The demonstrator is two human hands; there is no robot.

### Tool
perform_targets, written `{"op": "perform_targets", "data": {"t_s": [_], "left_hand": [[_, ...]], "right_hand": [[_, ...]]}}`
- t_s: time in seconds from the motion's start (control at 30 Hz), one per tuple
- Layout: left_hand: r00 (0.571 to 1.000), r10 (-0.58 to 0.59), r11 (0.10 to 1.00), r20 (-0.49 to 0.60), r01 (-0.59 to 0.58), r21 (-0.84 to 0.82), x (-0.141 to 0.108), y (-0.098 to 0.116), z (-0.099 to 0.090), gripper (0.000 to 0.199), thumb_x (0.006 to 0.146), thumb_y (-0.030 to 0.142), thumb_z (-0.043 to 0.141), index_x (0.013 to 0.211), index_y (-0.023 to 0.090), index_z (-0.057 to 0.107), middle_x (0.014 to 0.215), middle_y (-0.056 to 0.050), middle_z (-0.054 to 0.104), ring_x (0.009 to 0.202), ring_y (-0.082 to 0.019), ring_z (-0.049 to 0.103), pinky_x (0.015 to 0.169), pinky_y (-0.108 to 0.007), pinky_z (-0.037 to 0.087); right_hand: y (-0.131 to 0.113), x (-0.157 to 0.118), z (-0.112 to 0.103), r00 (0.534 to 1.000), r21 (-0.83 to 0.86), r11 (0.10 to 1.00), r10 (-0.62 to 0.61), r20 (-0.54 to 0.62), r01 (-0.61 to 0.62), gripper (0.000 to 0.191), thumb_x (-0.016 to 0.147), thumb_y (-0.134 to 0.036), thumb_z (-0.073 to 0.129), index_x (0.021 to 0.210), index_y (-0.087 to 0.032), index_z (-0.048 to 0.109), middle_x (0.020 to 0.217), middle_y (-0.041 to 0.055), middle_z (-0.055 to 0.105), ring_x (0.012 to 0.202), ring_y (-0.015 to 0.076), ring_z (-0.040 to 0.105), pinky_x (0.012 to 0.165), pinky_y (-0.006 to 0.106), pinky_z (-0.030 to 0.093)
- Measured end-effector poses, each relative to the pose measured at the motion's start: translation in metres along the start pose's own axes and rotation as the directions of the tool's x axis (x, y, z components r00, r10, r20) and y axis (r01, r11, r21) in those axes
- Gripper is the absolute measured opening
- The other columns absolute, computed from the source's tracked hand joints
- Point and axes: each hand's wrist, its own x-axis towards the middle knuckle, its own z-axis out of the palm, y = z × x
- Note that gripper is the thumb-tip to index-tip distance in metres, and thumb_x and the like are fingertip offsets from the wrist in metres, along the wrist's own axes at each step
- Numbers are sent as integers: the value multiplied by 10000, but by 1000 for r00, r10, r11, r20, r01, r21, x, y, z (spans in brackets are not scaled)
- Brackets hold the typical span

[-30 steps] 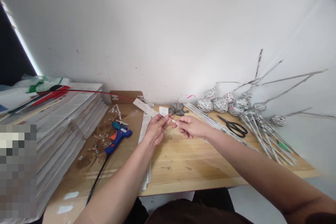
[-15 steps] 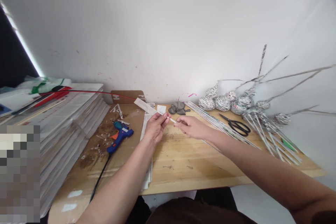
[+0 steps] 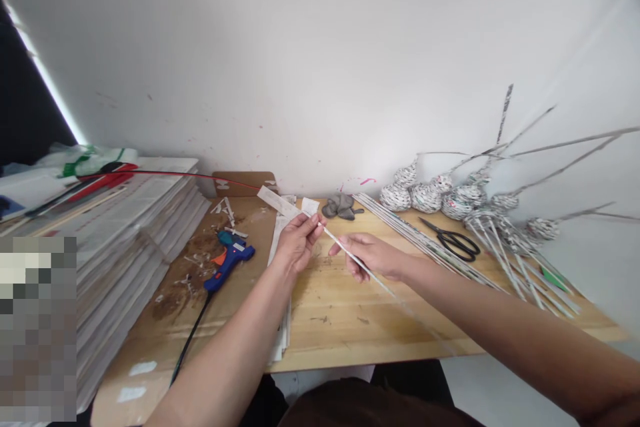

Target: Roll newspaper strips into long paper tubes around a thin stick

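My left hand (image 3: 301, 238) pinches a thin rolled paper tube (image 3: 383, 285) at its upper end, where a flat paper strip (image 3: 277, 201) runs off to the upper left. A small white flap of paper (image 3: 310, 206) stands up just above those fingertips. The tube slants down to the right, its far part blurred. Loosely curled about it is my right hand (image 3: 367, 255), with the tube passing between thumb and fingers. Beneath and beside the left wrist lies a stack of paper strips (image 3: 280, 328), partly covered by the arm.
A blue glue gun (image 3: 227, 265) lies on brown cardboard (image 3: 185, 340) amid paper scraps. Stacked newspapers (image 3: 165, 213) rise at left. A grey crumpled cloth-like item (image 3: 340, 206), paper tubes (image 3: 415, 233), black scissors (image 3: 453, 240) and woven paper balls (image 3: 425, 197) lie at back and right.
My right hand has shifted slightly right and down, its fingers loosened. More of the slanting tube now shows past it. My left hand keeps its pinch in nearly the same spot.
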Motion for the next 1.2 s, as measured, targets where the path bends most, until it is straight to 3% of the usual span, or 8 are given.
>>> {"op": "perform_targets", "data": {"t_s": [0.1,0.2,0.37,0.5,0.7,0.9,1.07,1.2], "left_hand": [[1000,20,1000,-15,-20,14,2,-2,-2,138,699,34,678,681,105,561,767,-54,680,723,-136,682,610,-156,551],[998,33,999,-58,-33,9,3,-4,-4,142,704,20,667,673,106,559,760,-52,678,738,-145,685,624,-161,552],[1000,-18,1000,-26,18,-1,2,-3,-3,80,731,13,638,750,90,621,753,-50,666,719,-119,678,615,-133,544],[999,-40,999,-22,40,-1,1,-2,-1,58,743,27,633,749,84,624,732,-53,660,702,-113,673,606,-128,543],[999,-51,999,-18,51,-1,0,-1,-1,82,735,20,636,711,96,614,715,-37,651,704,-112,671,621,-136,545],[997,-74,997,21,75,-21,-1,4,1,83,746,15,621,726,96,624,704,-34,649,679,-91,662,612,-112,538],[999,-30,999,-43,30,10,1,4,1,81,743,11,621,723,90,619,698,-38,653,662,-102,667,565,-112,536],[997,-3,1000,-83,6,27,3,-1,-1,102,712,19,657,709,106,603,726,-31,664,689,-125,677,585,-145,550]], "right_hand": [[-7,5,1,948,-536,834,-262,-180,129,357,851,-506,471,978,-184,557,657,29,549,589,156,533,551,261,383],[-7,12,1,900,-722,678,-390,-194,138,265,869,-419,475,942,-181,568,700,50,561,666,178,540,616,285,368],[3,12,-4,999,-34,999,-35,30,36,364,916,-479,332,916,-183,543,533,-54,371,431,94,407,447,222,315],[8,9,-7,976,311,944,48,214,-114,364,895,-489,397,944,-162,549,509,-74,357,397,75,376,418,206,310],[-1,21,4,999,307,952,2,46,-16,388,885,-512,414,821,-151,538,476,-54,424,396,84,401,414,210,320],[9,16,11,954,624,762,-30,299,-171,301,918,-405,340,723,-193,427,403,-75,318,364,95,349,404,210,274],[19,12,11,991,285,955,42,128,-77,444,871,-595,329,851,-185,501,479,-46,458,414,114,449,454,237,346],[7,17,10,946,-417,895,-259,-197,158,349,843,-527,475,828,-183,529,585,-5,526,550,127,494,544,244,337]]}}
